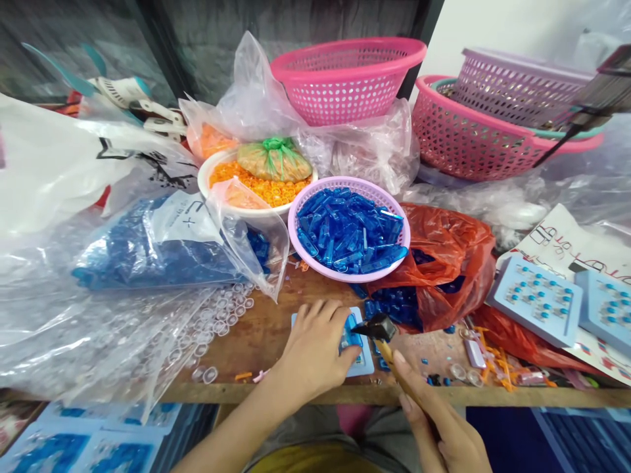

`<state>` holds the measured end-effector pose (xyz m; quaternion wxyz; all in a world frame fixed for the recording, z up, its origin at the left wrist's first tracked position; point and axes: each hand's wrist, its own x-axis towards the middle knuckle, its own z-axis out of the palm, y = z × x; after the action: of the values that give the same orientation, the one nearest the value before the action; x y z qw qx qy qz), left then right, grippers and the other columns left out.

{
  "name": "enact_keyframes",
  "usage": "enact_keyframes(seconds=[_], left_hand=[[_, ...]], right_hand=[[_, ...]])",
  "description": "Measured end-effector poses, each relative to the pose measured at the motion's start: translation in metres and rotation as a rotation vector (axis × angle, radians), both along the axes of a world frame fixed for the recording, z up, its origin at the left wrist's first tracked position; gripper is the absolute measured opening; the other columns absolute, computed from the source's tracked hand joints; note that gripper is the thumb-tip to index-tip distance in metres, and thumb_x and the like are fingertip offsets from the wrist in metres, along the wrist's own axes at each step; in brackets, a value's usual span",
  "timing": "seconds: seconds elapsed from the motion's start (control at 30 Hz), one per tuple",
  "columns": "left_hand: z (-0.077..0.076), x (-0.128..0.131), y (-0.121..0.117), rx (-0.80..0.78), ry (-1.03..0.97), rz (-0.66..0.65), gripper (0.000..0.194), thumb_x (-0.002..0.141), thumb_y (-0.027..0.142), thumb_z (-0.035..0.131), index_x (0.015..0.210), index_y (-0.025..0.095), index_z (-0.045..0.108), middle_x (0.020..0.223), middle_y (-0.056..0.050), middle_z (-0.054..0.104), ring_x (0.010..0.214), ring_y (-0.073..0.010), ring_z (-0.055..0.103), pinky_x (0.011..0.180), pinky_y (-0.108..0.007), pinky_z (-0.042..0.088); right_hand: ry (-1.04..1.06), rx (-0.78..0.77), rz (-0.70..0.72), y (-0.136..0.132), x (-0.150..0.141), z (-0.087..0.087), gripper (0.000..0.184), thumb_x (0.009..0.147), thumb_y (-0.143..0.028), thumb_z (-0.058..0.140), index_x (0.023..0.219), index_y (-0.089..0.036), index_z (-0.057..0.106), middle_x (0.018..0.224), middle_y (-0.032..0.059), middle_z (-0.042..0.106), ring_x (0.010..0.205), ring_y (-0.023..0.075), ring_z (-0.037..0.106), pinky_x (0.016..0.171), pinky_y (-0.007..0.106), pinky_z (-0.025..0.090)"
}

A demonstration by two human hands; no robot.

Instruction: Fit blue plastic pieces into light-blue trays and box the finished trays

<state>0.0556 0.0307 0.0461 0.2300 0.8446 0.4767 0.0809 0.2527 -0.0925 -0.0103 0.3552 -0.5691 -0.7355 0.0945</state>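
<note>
My right hand [438, 420] is wrapped round the wooden handle of a hammer [382, 328]. Its dark metal head is over a light-blue plastic tray [365, 361] lying on the bench near the front edge. My left hand [318, 341] rests across this tray, its thumb and forefinger bent round a clear blue plastic piece [349, 334] set in it. The hammer's narrow end is at that piece; whether they touch, I cannot tell. Part of the tray is hidden under my left hand. Behind it stands a lilac basket [300, 253] full of similar blue pieces.
A red plastic bag [453, 243] spills blue parts on the right. Light-blue trays [535, 299] with small pegs lie beyond it. At left, a clear bag [148, 256] holds blue parts near loose clear rings [210, 374]. Behind are a white bowl [204, 174] of orange parts and pink baskets [345, 72].
</note>
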Motion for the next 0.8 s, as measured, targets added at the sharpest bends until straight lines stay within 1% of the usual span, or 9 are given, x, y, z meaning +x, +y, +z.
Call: enact_keyframes(seconds=[0.07,0.17,0.23,0.3,0.37,0.53,0.63,0.73,0.8], left_hand=[[-0.002,0.002,-0.002,-0.008,0.005,0.03,0.04,0.084,0.028,0.072,0.122,0.019,0.062,0.132,-0.012,0.064,0.123,-0.0356,0.056,0.103,-0.056,0.043],[-0.004,0.005,-0.003,-0.019,-0.004,0.061,0.044,0.082,0.027,0.073,0.123,0.018,0.062,0.133,-0.012,0.064,0.124,-0.0358,0.056,0.104,-0.056,0.042],[-0.006,0.005,-0.003,-0.015,-0.022,0.075,0.044,0.081,0.027,0.073,0.123,0.019,0.062,0.133,-0.012,0.065,0.123,-0.0354,0.057,0.104,-0.056,0.043],[-0.006,0.004,-0.003,-0.009,-0.036,0.083,0.04,0.081,0.025,0.073,0.119,0.019,0.064,0.131,-0.011,0.066,0.122,-0.0351,0.058,0.104,-0.055,0.043],[-0.007,0.002,-0.003,-0.01,-0.046,0.086,0.037,0.08,0.024,0.073,0.116,0.019,0.065,0.129,-0.011,0.066,0.121,-0.035,0.058,0.103,-0.055,0.044],[-0.008,0.003,-0.005,0.005,-0.065,0.088,0.04,0.081,0.024,0.072,0.12,0.017,0.064,0.13,-0.011,0.066,0.121,-0.0345,0.058,0.103,-0.055,0.044],[-0.012,0.002,-0.006,0.034,-0.078,0.075,0.039,0.082,0.025,0.072,0.12,0.017,0.065,0.131,-0.011,0.067,0.121,-0.0341,0.058,0.104,-0.055,0.044],[-0.018,-0.016,-0.013,0.173,-0.156,0.047,0.046,0.085,0.032,0.073,0.128,0.017,0.062,0.136,-0.013,0.065,0.123,-0.0335,0.058,0.104,-0.053,0.045],[-0.023,-0.044,-0.023,0.352,-0.214,0.113,0.038,0.09,0.034,0.068,0.124,0.018,0.064,0.13,-0.013,0.068,0.118,-0.0314,0.061,0.101,-0.049,0.047]], right_hand=[[-0.027,-0.001,-0.02,-0.002,0.0,0.003,0.065,0.098,-0.01,0.051,0.156,-0.034,0.038,0.14,0.0006,0.063,0.121,0.0197,0.064,0.096,0.023,0.056],[-0.047,0.015,-0.082,-0.006,0.001,0.008,0.062,0.099,-0.012,0.052,0.155,-0.035,0.04,0.137,0.0006,0.066,0.118,0.0187,0.066,0.094,0.02,0.056],[-0.078,0.02,-0.044,-0.006,0.003,0.007,0.064,0.099,-0.01,0.051,0.157,-0.032,0.037,0.137,0.0031,0.066,0.118,0.0192,0.066,0.093,0.02,0.057],[-0.118,0.011,0.054,-0.005,0.004,0.005,0.066,0.099,-0.008,0.048,0.16,-0.028,0.031,0.139,0.0066,0.065,0.119,0.0193,0.066,0.092,0.021,0.057],[-0.137,-0.004,0.11,-0.003,0.005,0.003,0.067,0.099,-0.008,0.046,0.161,-0.027,0.028,0.14,0.0083,0.064,0.12,0.0193,0.066,0.092,0.023,0.057],[-0.133,0.043,-0.024,-0.002,0.004,0.009,0.066,0.099,-0.01,0.051,0.158,-0.032,0.035,0.138,0.004,0.065,0.116,0.0205,0.067,0.087,0.02,0.059],[-0.168,0.039,0.044,-0.001,0.005,0.005,0.066,0.1,-0.011,0.047,0.161,-0.029,0.028,0.14,0.0064,0.063,0.117,0.0214,0.066,0.086,0.021,0.06],[-0.234,0.021,0.082,-0.001,0.01,-0.007,0.064,0.103,-0.013,0.043,0.162,-0.027,0.025,0.137,0.0072,0.064,0.113,0.0224,0.068,0.085,0.023,0.06],[-0.264,0.017,0.07,-0.002,0.014,-0.015,0.061,0.103,-0.017,0.044,0.161,-0.027,0.027,0.133,0.0081,0.067,0.11,0.0235,0.07,0.082,0.022,0.061]])
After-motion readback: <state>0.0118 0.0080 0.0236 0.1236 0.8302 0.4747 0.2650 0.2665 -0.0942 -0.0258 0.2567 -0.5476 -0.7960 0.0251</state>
